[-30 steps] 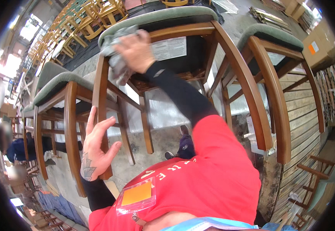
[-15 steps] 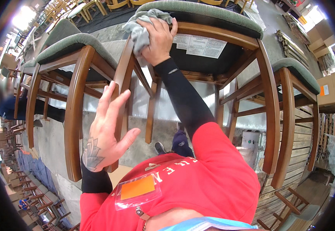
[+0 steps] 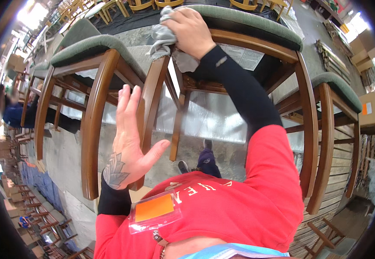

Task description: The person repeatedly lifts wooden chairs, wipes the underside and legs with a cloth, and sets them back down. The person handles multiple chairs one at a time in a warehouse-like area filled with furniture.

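Observation:
My right hand (image 3: 192, 30) is shut on a grey cloth (image 3: 163, 36) and presses it against the top corner of a brown wooden chair (image 3: 256, 41) with a green padded seat. That corner is where a front leg (image 3: 155, 95) meets the seat frame. My left hand (image 3: 127, 142) is open, fingers together and thumb out, and lies flat against the lower part of that same leg. It holds nothing. A tattoo shows at the wrist, and both arms are in black sleeves.
A second green-seated wooden chair (image 3: 97, 112) stands close on the left and a third (image 3: 325, 142) on the right. A person in blue (image 3: 6, 112) is at the far left. Cardboard boxes (image 3: 371, 112) sit at the right edge, yellow chairs (image 3: 140, 5) at the top.
My right hand has slid the cloth along the chair frame to its corner above the leg. My left hand has stayed open by the leg, shifting slightly up it.

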### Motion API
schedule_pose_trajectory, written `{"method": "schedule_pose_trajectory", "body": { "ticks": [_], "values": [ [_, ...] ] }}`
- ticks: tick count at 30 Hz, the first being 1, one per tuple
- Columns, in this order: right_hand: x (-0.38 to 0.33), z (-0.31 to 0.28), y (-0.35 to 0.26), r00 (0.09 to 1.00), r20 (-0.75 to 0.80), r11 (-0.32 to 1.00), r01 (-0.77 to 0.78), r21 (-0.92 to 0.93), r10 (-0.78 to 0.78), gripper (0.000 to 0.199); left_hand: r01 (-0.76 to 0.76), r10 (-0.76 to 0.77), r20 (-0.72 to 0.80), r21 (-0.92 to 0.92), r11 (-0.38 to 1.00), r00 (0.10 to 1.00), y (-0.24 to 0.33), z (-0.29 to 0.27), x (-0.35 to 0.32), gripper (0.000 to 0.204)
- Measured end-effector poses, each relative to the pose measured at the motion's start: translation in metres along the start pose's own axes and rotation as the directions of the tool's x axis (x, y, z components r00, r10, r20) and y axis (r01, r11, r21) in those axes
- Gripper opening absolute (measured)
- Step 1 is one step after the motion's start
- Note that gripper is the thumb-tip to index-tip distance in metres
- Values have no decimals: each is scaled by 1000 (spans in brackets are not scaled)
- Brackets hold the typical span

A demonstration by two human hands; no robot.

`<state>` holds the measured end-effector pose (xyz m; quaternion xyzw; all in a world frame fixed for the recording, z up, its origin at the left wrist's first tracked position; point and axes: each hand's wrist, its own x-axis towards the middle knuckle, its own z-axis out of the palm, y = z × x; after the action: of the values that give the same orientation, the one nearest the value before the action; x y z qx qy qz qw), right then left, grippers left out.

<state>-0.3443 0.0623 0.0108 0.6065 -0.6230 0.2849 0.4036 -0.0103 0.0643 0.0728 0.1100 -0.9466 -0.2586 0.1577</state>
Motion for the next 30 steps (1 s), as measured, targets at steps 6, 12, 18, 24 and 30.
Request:
{"method": "schedule_pose_trajectory", "body": {
  "ticks": [6, 12, 18, 24, 30],
  "values": [
    [-85, -21, 3, 997, -45, 966, -77, -246, 68, 26, -3, 9, 57, -99, 995, 998, 2, 1, 3, 96],
    [-78, 11, -36, 903, -280, 916, -375, -143, 326, 44, 28, -21, 118, -53, 998, 993, 1, 0, -1, 94],
    [-148, 74, -59, 816, 97, 805, -578, 134, 570, 48, 42, -37, 111, -37, 998, 993, 4, 0, 0, 95],
    [-98, 83, -103, 293, 471, -550, 549, 630, 832, 28, 106, -107, 120, 19, 994, 987, 0, -3, -10, 93],
    [-94, 114, -66, 260, 245, -294, 172, 940, 934, 26, 29, -28, 135, -8, 1000, 990, 7, 0, 5, 92]
  ]
}}
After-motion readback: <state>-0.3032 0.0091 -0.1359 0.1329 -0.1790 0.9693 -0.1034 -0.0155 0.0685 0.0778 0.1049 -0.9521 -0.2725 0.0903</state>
